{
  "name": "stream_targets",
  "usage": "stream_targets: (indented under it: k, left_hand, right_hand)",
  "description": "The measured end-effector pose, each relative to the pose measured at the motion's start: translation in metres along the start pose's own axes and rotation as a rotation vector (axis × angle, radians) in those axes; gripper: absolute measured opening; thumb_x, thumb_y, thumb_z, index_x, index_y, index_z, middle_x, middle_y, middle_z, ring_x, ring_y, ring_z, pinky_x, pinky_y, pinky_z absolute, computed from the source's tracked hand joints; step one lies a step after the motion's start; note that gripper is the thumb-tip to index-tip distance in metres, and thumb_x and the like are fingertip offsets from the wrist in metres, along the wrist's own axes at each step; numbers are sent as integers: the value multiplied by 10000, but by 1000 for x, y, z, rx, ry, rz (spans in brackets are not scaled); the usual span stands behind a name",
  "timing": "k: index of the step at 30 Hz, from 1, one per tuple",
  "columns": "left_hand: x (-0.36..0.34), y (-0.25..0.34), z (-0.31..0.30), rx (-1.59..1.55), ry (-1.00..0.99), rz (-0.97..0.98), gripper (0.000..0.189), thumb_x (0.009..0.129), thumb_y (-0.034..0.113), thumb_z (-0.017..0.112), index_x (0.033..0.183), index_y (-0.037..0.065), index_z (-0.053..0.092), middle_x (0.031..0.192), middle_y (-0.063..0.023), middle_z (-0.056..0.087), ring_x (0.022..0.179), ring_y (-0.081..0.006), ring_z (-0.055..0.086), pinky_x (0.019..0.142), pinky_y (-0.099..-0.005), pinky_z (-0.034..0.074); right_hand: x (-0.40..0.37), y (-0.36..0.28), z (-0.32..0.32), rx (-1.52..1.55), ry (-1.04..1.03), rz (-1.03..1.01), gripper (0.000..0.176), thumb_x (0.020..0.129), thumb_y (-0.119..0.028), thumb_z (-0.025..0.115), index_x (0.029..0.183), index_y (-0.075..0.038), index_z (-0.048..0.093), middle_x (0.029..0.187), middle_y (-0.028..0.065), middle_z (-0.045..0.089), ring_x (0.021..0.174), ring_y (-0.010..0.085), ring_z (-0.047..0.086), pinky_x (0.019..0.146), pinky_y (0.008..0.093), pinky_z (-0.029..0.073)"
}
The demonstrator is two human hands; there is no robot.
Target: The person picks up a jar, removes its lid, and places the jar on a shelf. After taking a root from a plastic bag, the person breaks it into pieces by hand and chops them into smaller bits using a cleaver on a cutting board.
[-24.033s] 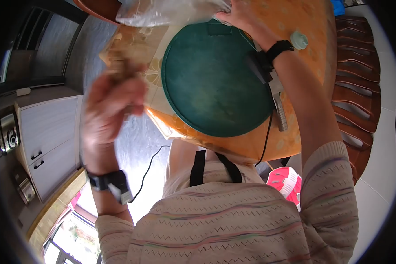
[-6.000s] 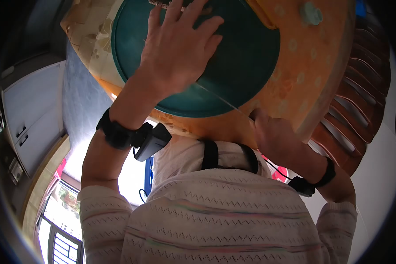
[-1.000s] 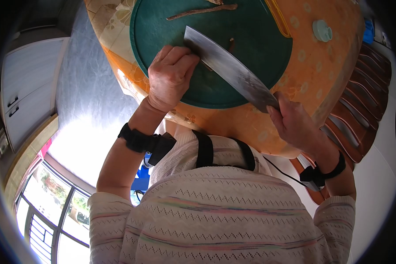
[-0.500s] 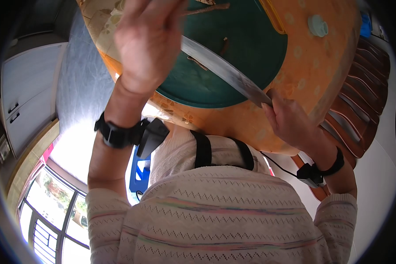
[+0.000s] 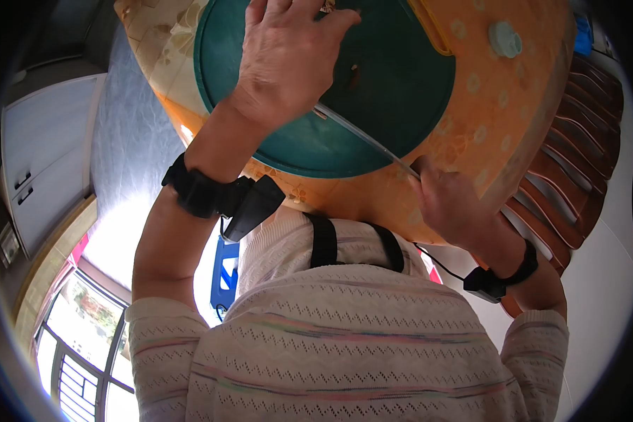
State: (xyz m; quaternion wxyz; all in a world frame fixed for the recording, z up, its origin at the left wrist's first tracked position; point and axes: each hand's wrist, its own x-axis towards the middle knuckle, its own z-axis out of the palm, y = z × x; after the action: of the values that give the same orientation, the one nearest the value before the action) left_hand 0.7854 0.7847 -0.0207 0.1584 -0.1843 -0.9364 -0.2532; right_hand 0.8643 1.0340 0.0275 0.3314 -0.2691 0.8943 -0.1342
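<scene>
My right hand [image 5: 449,204] is wrapped round the handle of a knife [image 5: 364,135], whose blade is seen nearly edge-on over the green round board [image 5: 330,158]. The blade's far end passes behind my left hand [image 5: 287,60]. That hand is over the board's left part, thumb and fingers apart, with the fingertips partly cut off by the frame's top edge. Beside its thumb a bit of brown, twig-like material [image 5: 328,6] shows. A small brown piece [image 5: 354,68] lies on the board.
The board rests on a table with an orange patterned cloth [image 5: 485,112]. A yellow-handled object [image 5: 431,27] lies at the board's upper right. Beyond it stands a pale green cap [image 5: 505,40]. Brown slatted chairs [image 5: 570,162] are at the right.
My left hand has moved right and down over the board. The knife has turned from showing its flat side to nearly edge-on, and my right hand has shifted slightly left and down.
</scene>
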Motion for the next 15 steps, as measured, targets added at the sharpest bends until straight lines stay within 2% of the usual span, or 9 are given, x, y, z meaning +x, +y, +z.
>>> stream_targets:
  k: [2,4,8,10,11,13,15]
  left_hand:
    - [-1,-1,0,-19,-10,2,228,781,66,630,1005,77,671,1226,-178,532,1186,-382,453,923,-485,390]
    - [0,0,0,228,92,101,210,821,36,647,1007,128,680,1105,-37,624,1032,-247,589,808,-308,485]
    - [-5,-3,0,132,76,52,243,821,60,642,1042,158,670,1152,-3,607,1110,-268,539,872,-344,460]
    - [-5,-5,0,-76,208,-13,218,806,45,658,1004,135,677,1076,-30,629,1028,-261,572,850,-337,468]
    - [-9,-7,-4,-73,207,-13,218,806,45,658,1004,135,677,1076,-30,629,1028,-261,572,850,-337,468]
    - [-27,-13,-21,-225,317,-284,208,777,25,684,969,104,678,970,-49,639,938,-260,589,840,-336,471]
    - [-52,-16,-25,-211,262,-344,211,751,15,701,946,92,681,911,-52,634,897,-253,592,818,-335,473]
  right_hand:
    - [-1,0,5,-4,22,-8,153,882,-63,501,1005,-2,436,586,130,562,527,315,602,445,406,439]
    - [-3,1,8,-74,17,-18,138,877,-63,500,997,-18,450,596,117,569,522,301,604,440,396,440]
    - [-4,3,16,-42,87,-51,137,877,-75,501,996,-27,454,607,110,576,517,296,603,443,398,439]
    - [-3,4,12,21,81,-23,134,877,-78,512,991,-28,460,590,122,556,510,313,589,449,409,438]
    - [-2,5,10,22,81,-26,134,877,-78,512,991,-28,460,590,122,556,510,313,589,449,409,438]
    - [-1,7,6,65,63,0,109,897,-89,510,970,-22,464,571,143,524,504,336,570,457,422,434]
    - [1,8,3,119,59,8,105,907,-96,507,963,-20,463,567,153,515,503,346,562,460,427,433]
